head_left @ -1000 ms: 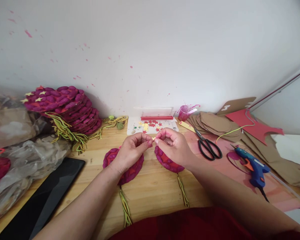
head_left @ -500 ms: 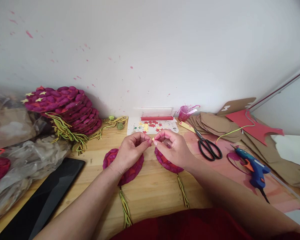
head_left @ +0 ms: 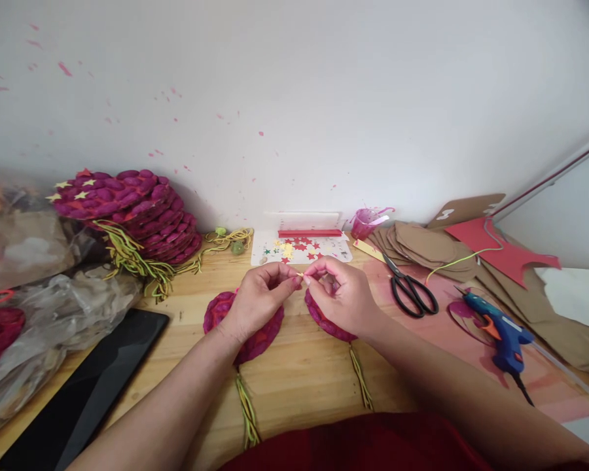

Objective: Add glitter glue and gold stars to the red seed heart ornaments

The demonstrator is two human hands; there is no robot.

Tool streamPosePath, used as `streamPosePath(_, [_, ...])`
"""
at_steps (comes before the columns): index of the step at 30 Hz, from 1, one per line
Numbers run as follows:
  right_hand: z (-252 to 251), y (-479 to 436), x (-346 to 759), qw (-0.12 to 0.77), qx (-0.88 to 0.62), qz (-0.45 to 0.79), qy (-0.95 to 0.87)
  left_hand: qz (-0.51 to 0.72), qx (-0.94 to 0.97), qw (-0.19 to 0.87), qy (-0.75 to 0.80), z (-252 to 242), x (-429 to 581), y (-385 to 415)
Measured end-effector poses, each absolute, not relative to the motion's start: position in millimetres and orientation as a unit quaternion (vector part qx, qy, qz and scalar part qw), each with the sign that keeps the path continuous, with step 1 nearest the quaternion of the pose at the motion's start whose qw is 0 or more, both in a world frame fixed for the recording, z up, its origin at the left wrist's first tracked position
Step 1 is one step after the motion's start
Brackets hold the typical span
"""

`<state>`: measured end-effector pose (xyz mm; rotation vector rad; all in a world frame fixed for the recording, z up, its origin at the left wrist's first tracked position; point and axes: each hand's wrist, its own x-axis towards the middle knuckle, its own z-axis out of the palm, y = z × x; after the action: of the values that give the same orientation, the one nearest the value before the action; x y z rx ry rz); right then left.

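Note:
My left hand [head_left: 266, 292] and my right hand [head_left: 342, 292] meet fingertip to fingertip above the table, both pinching a small yellow paper piece [head_left: 301, 275]. Its exact shape is mostly covered by the fingers. Below my left hand lies a round magenta and red disc [head_left: 260, 343] with a yellow-green yarn tassel [head_left: 247, 409]. A second such disc [head_left: 325, 322], partly hidden under my right hand, has its own tassel [head_left: 360, 379]. Just beyond the fingers, small red stars [head_left: 302, 246] and yellow stars [head_left: 286, 250] lie scattered on a white sheet [head_left: 262, 241].
Left: stacked magenta discs [head_left: 142, 206], plastic bags [head_left: 53, 327] and a black tablet-like slab [head_left: 86, 386]. Right: black-handled scissors [head_left: 412, 294], a blue glue gun [head_left: 508, 337], cardboard rounds [head_left: 429, 245], red paper [head_left: 500, 245] and a stained plastic cup [head_left: 364, 224]. A wall rises behind.
The fingers have shifted slightly on the yellow paper piece, which now shows as a thinner sliver. The whole view has moved a little; the other things lie as before.

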<state>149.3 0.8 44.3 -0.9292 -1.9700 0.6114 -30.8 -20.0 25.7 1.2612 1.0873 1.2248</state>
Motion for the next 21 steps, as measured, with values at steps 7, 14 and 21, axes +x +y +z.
streamPosePath(7, [39.3, 1.3, 151.6, 0.431, -0.291, 0.099, -0.849, 0.498, 0.521, 0.509, 0.471, 26.2, -31.9, -20.0])
streamPosePath(14, [43.8, -1.1, 149.1, 0.435, -0.347, 0.188, -0.810, 0.504, 0.520, 0.503, 0.471, 28.6, -30.1, -20.6])
streamPosePath(21, [43.6, -0.4, 150.0, 0.426, -0.369, 0.209, -0.799, 0.509, 0.523, 0.506, 0.460, 27.8, -30.2, -20.1])
